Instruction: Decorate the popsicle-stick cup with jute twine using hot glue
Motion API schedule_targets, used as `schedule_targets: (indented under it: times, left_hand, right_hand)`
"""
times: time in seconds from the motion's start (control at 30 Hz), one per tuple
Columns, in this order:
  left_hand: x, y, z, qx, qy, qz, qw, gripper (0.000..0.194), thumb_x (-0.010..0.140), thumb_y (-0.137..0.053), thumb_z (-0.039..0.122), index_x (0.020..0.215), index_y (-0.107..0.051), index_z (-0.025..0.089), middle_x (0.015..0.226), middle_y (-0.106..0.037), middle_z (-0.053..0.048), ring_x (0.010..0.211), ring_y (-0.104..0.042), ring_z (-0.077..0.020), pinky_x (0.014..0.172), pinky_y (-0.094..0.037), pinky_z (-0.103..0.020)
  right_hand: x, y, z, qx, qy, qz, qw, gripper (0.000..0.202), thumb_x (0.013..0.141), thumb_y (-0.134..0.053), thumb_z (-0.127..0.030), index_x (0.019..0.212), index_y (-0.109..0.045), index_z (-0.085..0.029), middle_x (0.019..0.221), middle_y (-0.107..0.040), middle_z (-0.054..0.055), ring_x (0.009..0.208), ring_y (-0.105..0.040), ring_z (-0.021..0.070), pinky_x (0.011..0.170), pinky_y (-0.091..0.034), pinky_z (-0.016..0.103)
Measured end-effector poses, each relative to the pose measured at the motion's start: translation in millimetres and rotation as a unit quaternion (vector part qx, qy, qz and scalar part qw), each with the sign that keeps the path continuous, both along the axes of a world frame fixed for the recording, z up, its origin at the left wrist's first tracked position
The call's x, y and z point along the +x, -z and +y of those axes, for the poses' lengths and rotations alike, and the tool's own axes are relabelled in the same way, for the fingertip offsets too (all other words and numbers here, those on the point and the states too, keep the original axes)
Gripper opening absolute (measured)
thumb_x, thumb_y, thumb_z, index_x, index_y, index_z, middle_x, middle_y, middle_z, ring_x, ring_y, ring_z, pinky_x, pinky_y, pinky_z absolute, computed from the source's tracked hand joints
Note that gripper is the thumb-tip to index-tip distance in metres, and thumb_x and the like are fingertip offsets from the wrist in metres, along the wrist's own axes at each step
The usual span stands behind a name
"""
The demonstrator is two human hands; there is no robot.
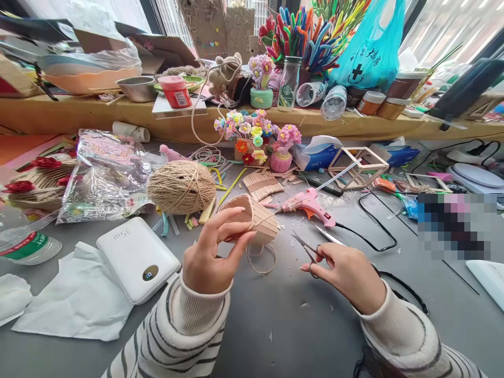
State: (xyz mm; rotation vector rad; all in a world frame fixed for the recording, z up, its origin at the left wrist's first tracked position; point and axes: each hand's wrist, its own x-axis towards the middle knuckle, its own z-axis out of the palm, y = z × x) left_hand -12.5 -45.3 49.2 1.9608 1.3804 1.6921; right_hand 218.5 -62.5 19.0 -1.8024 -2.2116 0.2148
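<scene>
My left hand (210,252) pinches the rim of a small basket made of wooden sticks (264,223), tilted with its opening toward me. Thin twine (263,272) runs along the rim and hangs in a loop below. In my right hand (348,270) is a pair of small scissors (309,251), blades apart and aimed at the basket but not touching it. A pink glue gun (309,205) lies just behind, on the table. Left of the basket sits a large ball of twine (181,187).
A white power bank (137,257) and white paper (79,299) lie at left. Behind are flat wooden sticks (263,185), yarn flowers (252,131) and a wooden frame (360,165). A black cable (388,226) curls at right. Jars and pipe cleaners (311,39) line the ledge.
</scene>
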Motion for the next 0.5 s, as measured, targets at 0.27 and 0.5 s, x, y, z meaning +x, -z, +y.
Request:
schedule_targets:
  times: [0.27, 0.5]
  left_hand:
    - [-1, 2.0, 2, -0.058, 0.028, 0.009, 0.998, 0.032, 0.077, -0.066, 0.018, 0.108, -0.057, 0.021, 0.078, -0.075, 0.004, 0.069, -0.069, -0.0090, 0.074, -0.056, -0.017]
    - [-7, 2.6, 7, -0.108, 0.011, -0.066, 0.992, 0.036, 0.072, -0.070, 0.021, 0.106, -0.058, 0.020, 0.075, -0.074, 0.004, 0.067, -0.069, -0.0092, 0.071, -0.056, -0.016]
  right_hand:
    - [-3, 5.5, 13, -0.082, 0.023, 0.018, 0.996, 0.009, 0.071, -0.065, -0.025, 0.076, -0.058, -0.021, 0.046, -0.057, -0.005, 0.048, -0.059, 0.0160, 0.048, -0.039, 0.025]
    - [19, -2.2, 3, -0.059, 0.039, 0.064, 0.995, 0.016, 0.078, -0.054, -0.027, 0.091, -0.059, -0.019, 0.066, -0.068, 0.000, 0.055, -0.064, 0.0152, 0.056, -0.049, 0.026]
